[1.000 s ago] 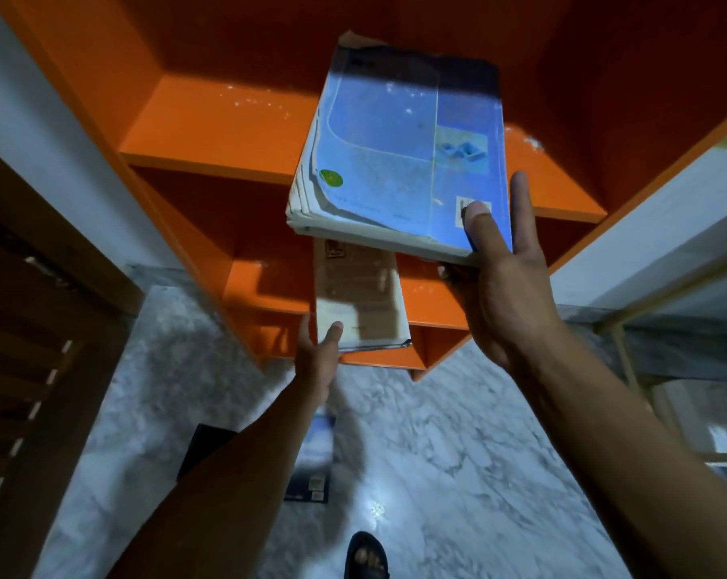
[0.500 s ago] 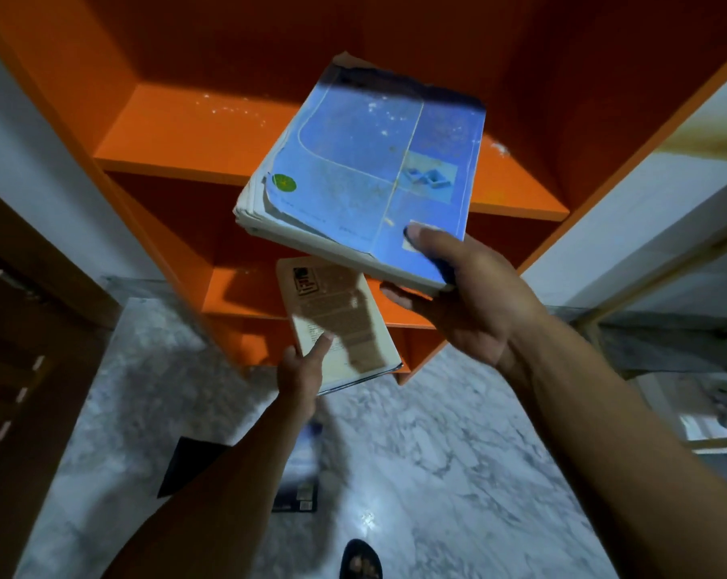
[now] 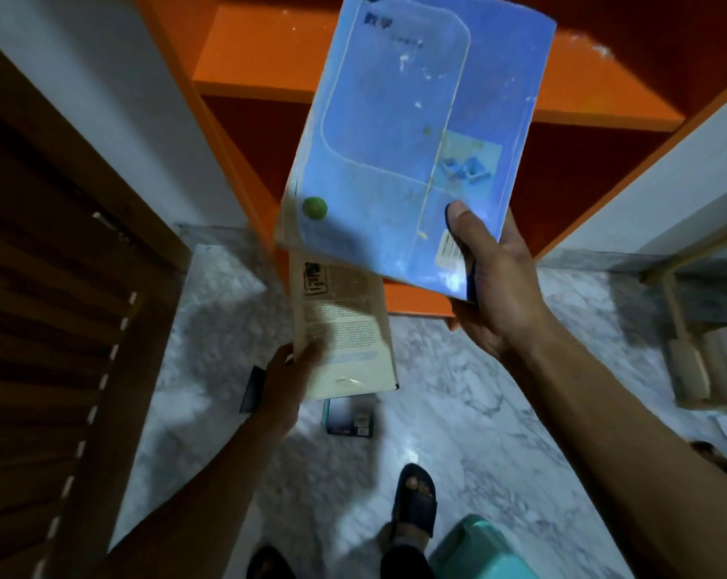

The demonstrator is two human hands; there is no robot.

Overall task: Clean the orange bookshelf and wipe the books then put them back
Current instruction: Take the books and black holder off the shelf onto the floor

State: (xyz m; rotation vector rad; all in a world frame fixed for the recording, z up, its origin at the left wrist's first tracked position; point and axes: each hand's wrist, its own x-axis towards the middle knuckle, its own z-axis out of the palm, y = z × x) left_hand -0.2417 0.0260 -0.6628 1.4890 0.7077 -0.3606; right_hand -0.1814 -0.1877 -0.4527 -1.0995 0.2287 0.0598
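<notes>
The right hand (image 3: 493, 282) is holding a blue book (image 3: 403, 144) by its corner, up in front of the orange shelf (image 3: 583, 89). The left hand (image 3: 288, 376) is holding a cream book (image 3: 345, 328) lower down, over the floor (image 3: 499, 369).

The blue book (image 3: 411, 148) hides the top of the cream paperback (image 3: 345, 328) below it. A dark book (image 3: 349, 415) on the floor sits partly behind that paperback. Cover text is too blurred to read.
</notes>
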